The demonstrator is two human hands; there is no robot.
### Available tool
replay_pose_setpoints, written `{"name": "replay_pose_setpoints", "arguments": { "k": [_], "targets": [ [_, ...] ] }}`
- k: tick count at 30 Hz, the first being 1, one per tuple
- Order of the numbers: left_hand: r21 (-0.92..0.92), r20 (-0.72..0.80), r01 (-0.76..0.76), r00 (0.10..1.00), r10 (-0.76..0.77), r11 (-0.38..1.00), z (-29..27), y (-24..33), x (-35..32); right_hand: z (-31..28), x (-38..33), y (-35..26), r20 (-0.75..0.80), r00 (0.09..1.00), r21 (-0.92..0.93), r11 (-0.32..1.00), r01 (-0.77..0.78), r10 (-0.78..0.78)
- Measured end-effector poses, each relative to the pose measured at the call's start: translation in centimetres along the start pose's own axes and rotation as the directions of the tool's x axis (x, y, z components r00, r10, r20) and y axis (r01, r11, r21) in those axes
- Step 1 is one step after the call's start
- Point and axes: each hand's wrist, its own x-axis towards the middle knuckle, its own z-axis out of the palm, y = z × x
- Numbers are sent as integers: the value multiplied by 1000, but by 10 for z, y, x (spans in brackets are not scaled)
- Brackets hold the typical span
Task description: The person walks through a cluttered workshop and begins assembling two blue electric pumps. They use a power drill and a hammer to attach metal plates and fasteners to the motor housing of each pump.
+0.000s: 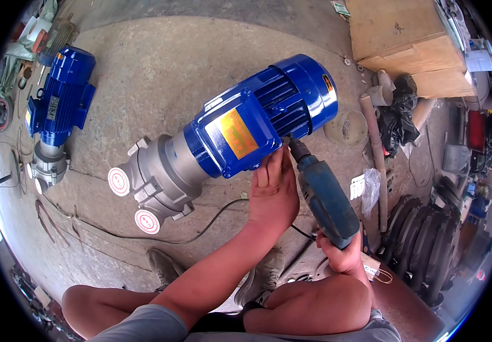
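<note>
A blue electric motor [291, 85] joined to a grey metal pump body [172, 171] lies in front of me, its pump end toward the left. On its terminal box sits a yellow-orange label [238, 134]. In my right hand [344, 255] is a dark blue-green power drill [328, 199], gripped at its rear end, the chuck against the near side of the motor. My left hand [274, 191] is right beside the chuck, its fingers closed together against the motor; whatever they pinch is hidden. Two round white-and-red caps [147, 221] cover the pump's ports.
A similar blue motor [69, 85] with a pump stands at the left. A cardboard box [408, 40], black plastic bag [399, 117] and cardboard tube [375, 154] lie at the right. Dark rounded metal parts [422, 245] are stacked there. A cable [200, 233] crosses the floor.
</note>
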Motion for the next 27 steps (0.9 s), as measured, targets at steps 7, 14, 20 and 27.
{"name": "replay_pose_setpoints", "arguments": {
  "k": [7, 14, 20, 27],
  "targets": [
    [7, 13, 1, 1000, -2, 1000, 3, 1, -1, 0, 0, 3, 4, 1000, 29, 999, -29, 29],
    [3, -10, 1, 1000, -1, 1000, 0, 1, 1, 4, 2, -3, 3, 1000, 92, 996, -7, 6],
    [12, -12, -21, 1000, 21, 1000, 2, -2, 0, -8, -1, 26, 90, 995, 36, 999, 33, -36],
    [1, -6, -4, 1000, 4, 1000, 2, -2, -2, -5, -2, 25, 96, 995, 39, 999, 14, -18]
  ]
}}
